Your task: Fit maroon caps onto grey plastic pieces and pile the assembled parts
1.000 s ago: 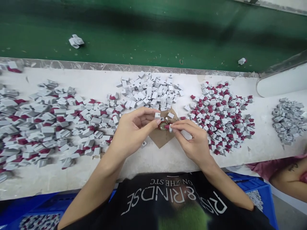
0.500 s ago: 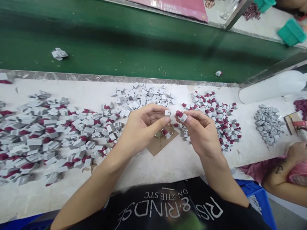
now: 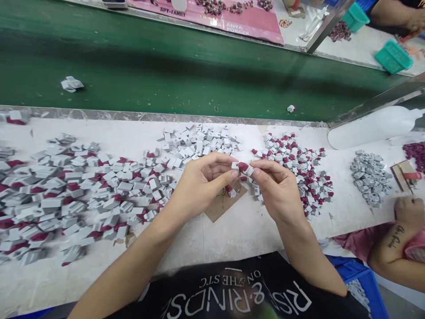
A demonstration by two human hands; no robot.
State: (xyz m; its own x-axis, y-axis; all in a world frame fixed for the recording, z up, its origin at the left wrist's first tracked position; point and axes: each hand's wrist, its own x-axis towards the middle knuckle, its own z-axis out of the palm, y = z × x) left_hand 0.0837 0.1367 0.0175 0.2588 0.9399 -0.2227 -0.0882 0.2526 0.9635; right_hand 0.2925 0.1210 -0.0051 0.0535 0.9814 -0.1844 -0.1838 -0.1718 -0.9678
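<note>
Between the thumb and fingers of my left hand is a small light grey plastic block. My right hand pinches a small grey-and-maroon plastic piece, its maroon end turned toward the block. The two parts meet or nearly meet; I cannot tell whether they are joined. Below the hands lies a brown cardboard piece, partly hidden, with small items on it. Loose grey blocks are heaped just behind my left hand, and a pile of grey-and-maroon pieces spreads behind and right of my right hand.
Many larger grey-and-maroon pieces cover the table's left side. At right are a grey heap, a white bottle lying down and another person's arm. A green strip runs behind, bearing a few stray pieces.
My hands have come closer together, bringing the maroon end of the right piece up to the grey block. The camera view has shifted slightly.
</note>
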